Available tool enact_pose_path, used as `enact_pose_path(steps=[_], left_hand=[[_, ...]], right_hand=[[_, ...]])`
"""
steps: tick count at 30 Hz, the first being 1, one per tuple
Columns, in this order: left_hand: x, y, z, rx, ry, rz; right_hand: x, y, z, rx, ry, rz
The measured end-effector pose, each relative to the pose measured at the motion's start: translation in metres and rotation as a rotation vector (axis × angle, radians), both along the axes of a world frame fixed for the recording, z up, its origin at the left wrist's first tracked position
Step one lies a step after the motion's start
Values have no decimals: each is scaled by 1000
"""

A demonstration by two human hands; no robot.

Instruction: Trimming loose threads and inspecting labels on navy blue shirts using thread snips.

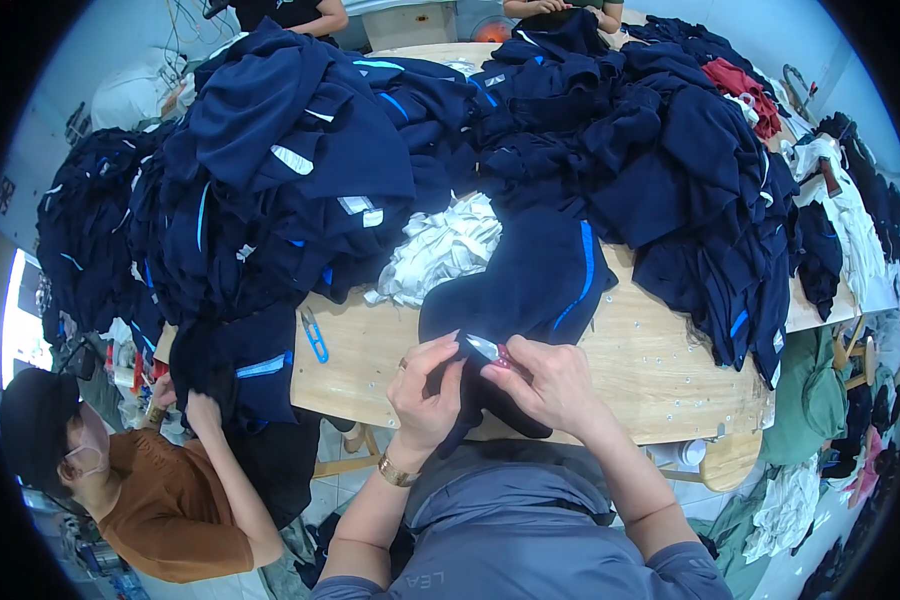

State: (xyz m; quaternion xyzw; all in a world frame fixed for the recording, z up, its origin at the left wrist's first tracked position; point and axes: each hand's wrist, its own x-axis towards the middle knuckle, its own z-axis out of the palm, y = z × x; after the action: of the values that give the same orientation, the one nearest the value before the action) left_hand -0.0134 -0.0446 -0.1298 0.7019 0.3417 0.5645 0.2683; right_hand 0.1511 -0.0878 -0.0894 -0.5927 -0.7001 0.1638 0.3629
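A navy garment (530,265) with a bright blue strip lies in front of me, its near end hanging over the table edge. My left hand (425,395) is closed in a pinch at the garment's near part, dark cloth showing by the fingertips. Thread snips (484,348) with red handles and pale metal blades are in my right hand (545,385), which is closed around them. Their blades point left, close to my left fingertips. The exact spot between blades and fingers is too small to make out.
Large heaps of navy garments (270,140) cover the table's far side, with more (690,190) at right. White scraps (445,250) are piled mid-table. Blue-handled snips (314,335) lie on the wooden tabletop (370,370). A co-worker (160,490) handles navy cloth at left; others stand beyond.
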Motion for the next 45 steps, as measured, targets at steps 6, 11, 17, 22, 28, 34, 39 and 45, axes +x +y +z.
enact_pose_path(steps=[6,11,17,22,28,34,39,45], left_hand=[[2,-3,-1,-70,-65,14],[2,-4,-1,-119,-78,21],[0,-1,-5,-73,-31,39],[0,0,-3,1,43,62],[-1,-4,3,56,60,87],[-30,45,-9,121,596,360],[-65,27,-2,-393,667,326],[-81,-17,-24,-1187,771,118]], right_hand=[[1,-2,0,32,42,-33],[0,-3,-1,-7,24,5],[-2,0,-1,-29,21,21],[-1,1,3,-32,-9,24],[5,-3,-6,-188,381,-26],[32,5,-65,-295,460,-274],[30,-20,-75,-355,222,-268],[10,-33,-87,-406,39,-100]])
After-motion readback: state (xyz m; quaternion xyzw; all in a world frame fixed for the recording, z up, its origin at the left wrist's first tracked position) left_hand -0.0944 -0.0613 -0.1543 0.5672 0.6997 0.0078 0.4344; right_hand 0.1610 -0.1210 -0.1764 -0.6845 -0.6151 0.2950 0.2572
